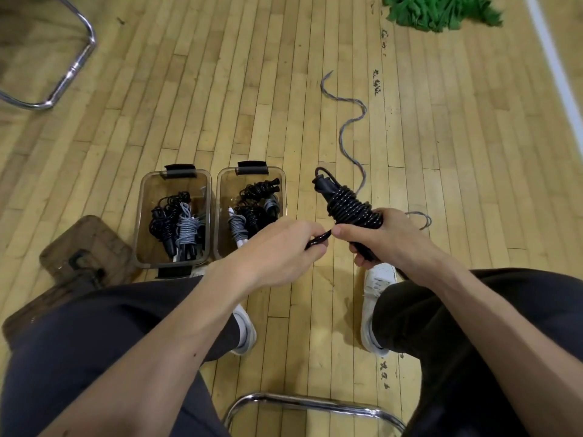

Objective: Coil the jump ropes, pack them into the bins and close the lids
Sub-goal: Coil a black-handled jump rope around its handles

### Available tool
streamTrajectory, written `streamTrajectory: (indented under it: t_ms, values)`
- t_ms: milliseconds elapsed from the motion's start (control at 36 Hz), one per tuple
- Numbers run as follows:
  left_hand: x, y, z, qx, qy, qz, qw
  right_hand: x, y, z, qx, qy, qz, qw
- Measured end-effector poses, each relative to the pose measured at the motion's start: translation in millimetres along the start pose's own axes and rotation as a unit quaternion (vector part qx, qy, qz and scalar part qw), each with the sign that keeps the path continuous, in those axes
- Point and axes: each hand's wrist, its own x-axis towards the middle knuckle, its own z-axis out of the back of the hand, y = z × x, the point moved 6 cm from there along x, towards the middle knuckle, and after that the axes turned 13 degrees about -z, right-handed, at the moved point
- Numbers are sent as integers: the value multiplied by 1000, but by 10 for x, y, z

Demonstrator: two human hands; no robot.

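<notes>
My right hand (385, 238) grips a black jump rope (350, 206) that is coiled tightly round its handles, the bundle pointing up and left. My left hand (284, 247) pinches the loose black end of that rope just left of the bundle. Two clear bins stand open on the floor to the left: the left bin (142, 216) and the right bin (220, 197), each holding several coiled black and grey ropes. A grey jump rope (347, 127) lies uncoiled in waves on the floor beyond my right hand.
A dark wooden stool (85, 244) sits left of the bins. Chrome chair frames show at the top left (72, 70) and bottom centre (315, 403). A green pile (441, 11) lies at the top right. My white shoes (377, 285) rest on the wooden floor.
</notes>
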Motion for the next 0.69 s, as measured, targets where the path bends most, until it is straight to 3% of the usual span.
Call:
streamTrajectory:
  t_ms: [167,250,444,694]
  values:
    - [-40,-99,44,173,20,-47,984,-11,-124,-65,-90,34,-85,992]
    - [-54,-146,81,197,15,-82,977,-36,-191,-123,-176,68,-119,975]
    - [-41,-201,109,150,-40,-128,980,-97,-225,-252,-256,116,-116,953]
    - [-25,-177,97,-36,-44,-78,995,-199,-199,-421,-270,190,-50,943]
